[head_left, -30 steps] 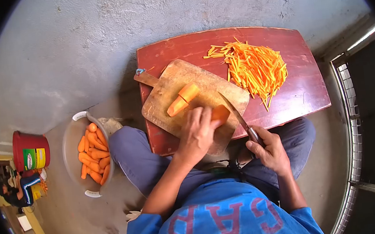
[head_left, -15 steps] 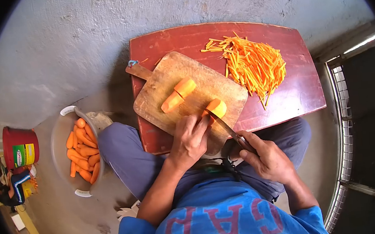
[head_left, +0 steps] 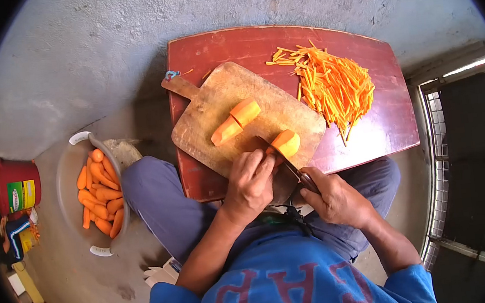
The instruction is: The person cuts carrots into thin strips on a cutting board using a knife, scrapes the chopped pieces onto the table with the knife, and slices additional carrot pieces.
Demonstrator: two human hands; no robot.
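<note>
My right hand point(head_left: 338, 198) is wrapped round the dark handle of a knife point(head_left: 292, 167). Its blade lies across a peeled carrot piece point(head_left: 286, 142) near the lower right edge of the wooden cutting board point(head_left: 194, 134). Closed fingers of my left hand point(head_left: 250, 186) grip the near end of that piece, close beside the blade, and partly hide it. Two more carrot pieces point(head_left: 245, 112) lie end to end on the board, up and left of the blade. A heap of thin carrot sticks point(head_left: 338, 87) rests right of the board.
The board sits on a low red table point(head_left: 393, 108) against a wall. On the floor to the left are a grey basin point(head_left: 67, 197) with several whole carrots point(head_left: 100, 191) and a red bucket point(head_left: 32, 177). Another person point(head_left: 14, 235) sits at the far left. My bent knees flank the table's near edge.
The view has shifted slightly. The blade has slid a little up and left, its tip now reaching past the carrot piece. Both hands keep their holds.
</note>
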